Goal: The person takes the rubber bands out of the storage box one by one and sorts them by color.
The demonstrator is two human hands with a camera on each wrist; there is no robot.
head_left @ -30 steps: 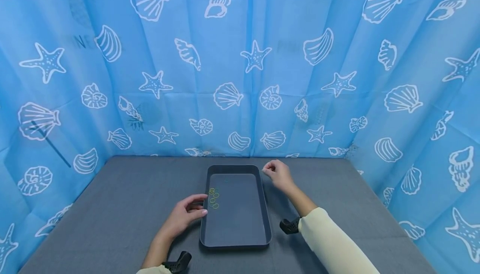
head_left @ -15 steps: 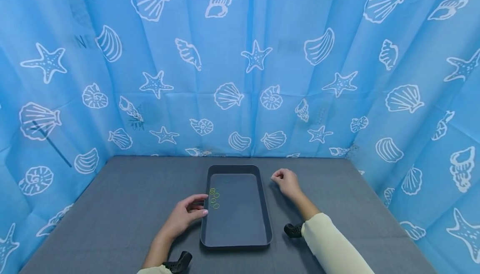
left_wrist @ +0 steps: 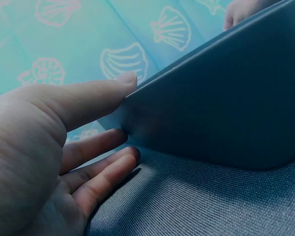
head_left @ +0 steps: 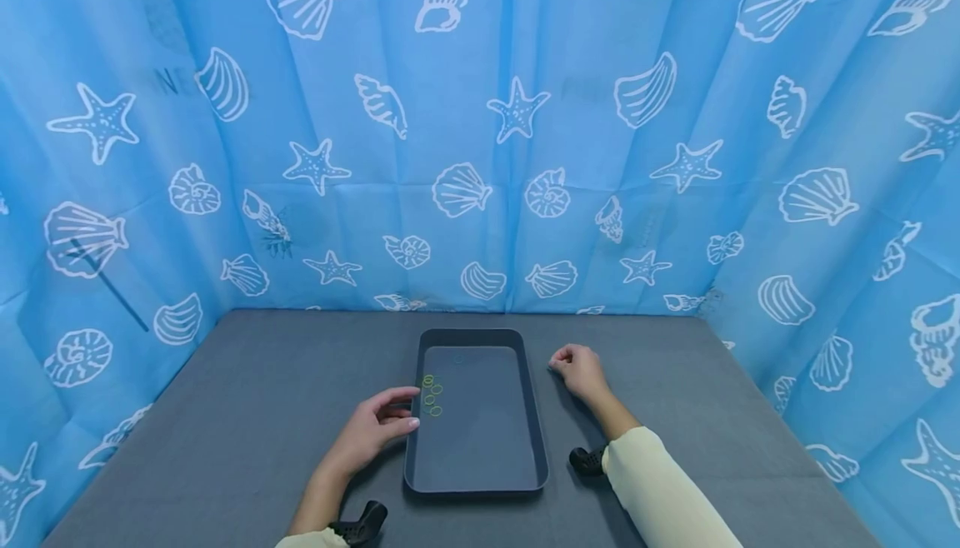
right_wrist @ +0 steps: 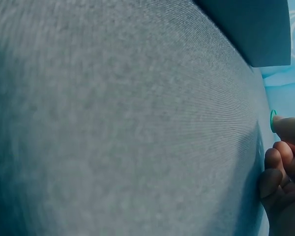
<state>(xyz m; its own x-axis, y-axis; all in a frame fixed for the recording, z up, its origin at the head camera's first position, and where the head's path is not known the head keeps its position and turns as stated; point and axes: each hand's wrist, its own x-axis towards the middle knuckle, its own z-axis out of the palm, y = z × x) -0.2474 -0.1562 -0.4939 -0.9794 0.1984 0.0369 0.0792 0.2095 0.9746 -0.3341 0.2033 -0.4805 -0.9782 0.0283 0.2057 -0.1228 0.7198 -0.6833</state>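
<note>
Between thumb and index finger my right hand (head_left: 581, 371) pinches a thin green ring (right_wrist: 273, 121), seen edge-on in the right wrist view. That hand is low over the table, right of a dark grey rectangular tray (head_left: 480, 440). At the tray's left side, my left hand (head_left: 367, 430) touches the wall with fairly straight, spread fingers. In the left wrist view its thumb (left_wrist: 103, 98) lies at the rim and the other fingers are beside the outer wall. Several thin yellow-green rings (head_left: 430, 400) lie inside along the tray's left edge. A fainter teal ring (head_left: 459, 360) lies near its far end.
A grey cloth covers the table (head_left: 262, 415). Blue curtains (head_left: 480, 132) with white shell and starfish prints hang behind and at both sides. Black wrist cameras (head_left: 588, 461) sit at both wrists, by cream sleeves (head_left: 663, 481).
My right hand has moved from the tray's far right corner outward to the right and slightly nearer. My left hand stays at the tray's left side. The view has shifted slightly.
</note>
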